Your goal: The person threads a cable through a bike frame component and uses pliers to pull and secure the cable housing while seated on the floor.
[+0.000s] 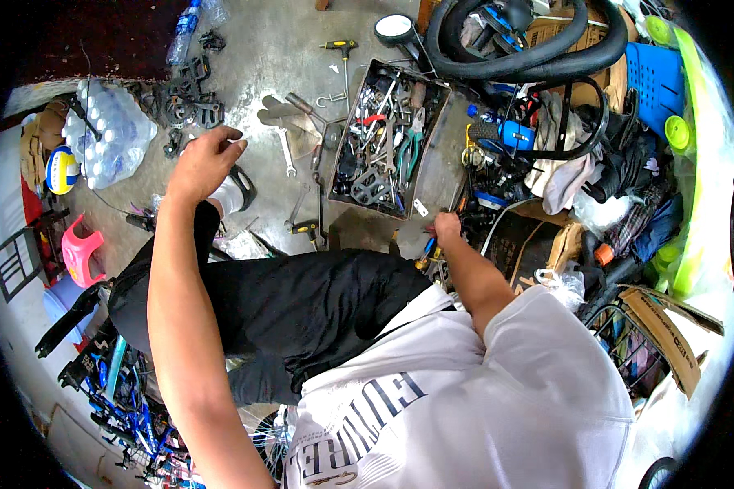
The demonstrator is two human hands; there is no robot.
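Note:
My left hand (207,161) is raised over the floor at the left, above my bent knee, its fingers loosely bent and apart with nothing visible in them. A combination wrench (287,153) and several bicycle pedals (189,106) lie beyond it. My right hand (446,227) reaches down just right of the toolbox, its fingers closed; what they hold is hidden. Beside that hand is a screwdriver with a blue and yellow handle (424,257). The metal toolbox (438,122) is full of wrenches, pliers (417,130) and a loose pedal (370,189).
Yellow-and-black T-handled tools (339,46) lie on the concrete floor. Black tyres (530,69), cloths and a blue basket (655,85) crowd the right side. Wrapped water bottles (108,134), a ball (62,170) and a pink stool (81,249) stand left. Bicycle parts fill the lower left.

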